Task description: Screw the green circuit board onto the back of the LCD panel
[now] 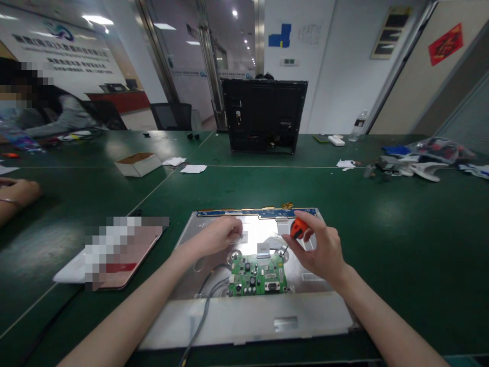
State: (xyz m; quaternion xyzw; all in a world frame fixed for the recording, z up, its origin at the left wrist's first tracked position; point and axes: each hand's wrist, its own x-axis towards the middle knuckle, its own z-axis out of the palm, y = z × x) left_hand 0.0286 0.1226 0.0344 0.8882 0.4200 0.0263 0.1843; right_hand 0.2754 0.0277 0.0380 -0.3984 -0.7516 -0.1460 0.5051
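The right hand (320, 250) grips a small screwdriver with an orange handle (297, 229), its thin shaft slanting down to the upper right corner of the green circuit board (257, 275) just below the fingers; the tip itself is too small to make out. The left hand (217, 235) rests with fingers curled on the bare metal back of the monitor panel (214, 300), pinching something tiny near a strip of tape that cannot be identified. Grey cables (206, 295) run from the board's left edge toward the wrist and off the lower frame edge. Left of the left forearm lies a flat object (114, 255), mostly blurred out. Far beyond both hands stands 1 black monitor housing (264, 116); another person's hand (17, 196) is cut off at the left edge.
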